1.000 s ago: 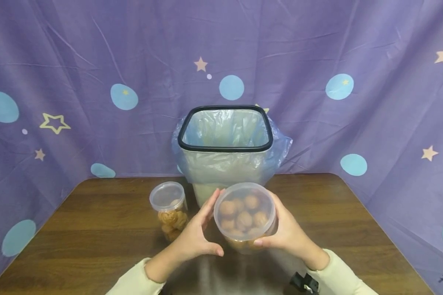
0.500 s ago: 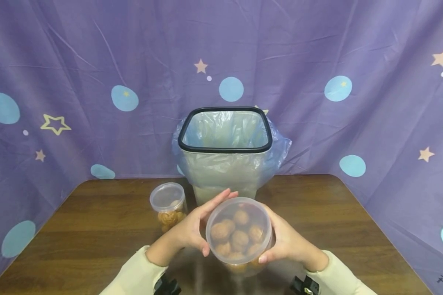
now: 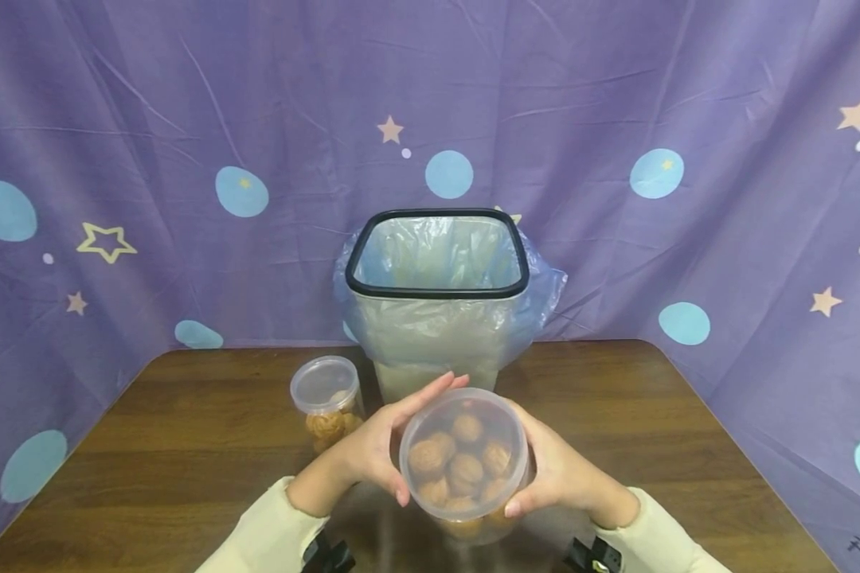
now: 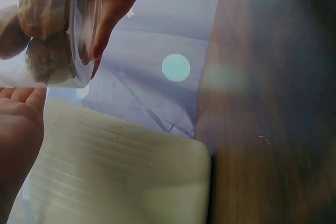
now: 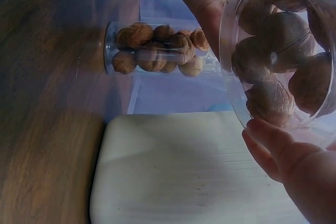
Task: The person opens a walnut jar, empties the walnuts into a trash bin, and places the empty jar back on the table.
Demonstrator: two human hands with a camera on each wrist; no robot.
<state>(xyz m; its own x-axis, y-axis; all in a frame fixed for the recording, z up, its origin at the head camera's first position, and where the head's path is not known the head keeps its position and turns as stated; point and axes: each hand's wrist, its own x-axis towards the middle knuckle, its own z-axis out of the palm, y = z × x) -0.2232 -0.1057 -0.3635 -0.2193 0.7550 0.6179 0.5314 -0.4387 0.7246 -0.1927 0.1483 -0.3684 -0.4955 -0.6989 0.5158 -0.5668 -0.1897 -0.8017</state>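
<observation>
A wide clear plastic jar (image 3: 462, 469) with a frosted lid holds several walnuts. Both hands have it up off the table, lid toward the head camera. My left hand (image 3: 369, 450) lies along its left side, thumb near the front and fingers behind. On the opposite side, my right hand (image 3: 555, 469) grips the jar, its thumb on the front below the lid. The right wrist view shows the jar's clear base (image 5: 283, 56) from below, with walnuts inside. Beyond my left hand stands a narrower lidded jar (image 3: 327, 390), also of walnuts, partly hidden in the head view.
A pale bin (image 3: 401, 378) with a black rim (image 3: 437, 293) and a bluish plastic liner (image 3: 537, 282) stands behind the hands. Below is a dark wooden table (image 3: 186, 461). A purple curtain (image 3: 294, 95) with stars and dots hangs behind it.
The wide jar has come nearer to me, slightly to the left and more tilted toward the head camera. My left hand has closed in around it. The narrower jar and bin have not moved.
</observation>
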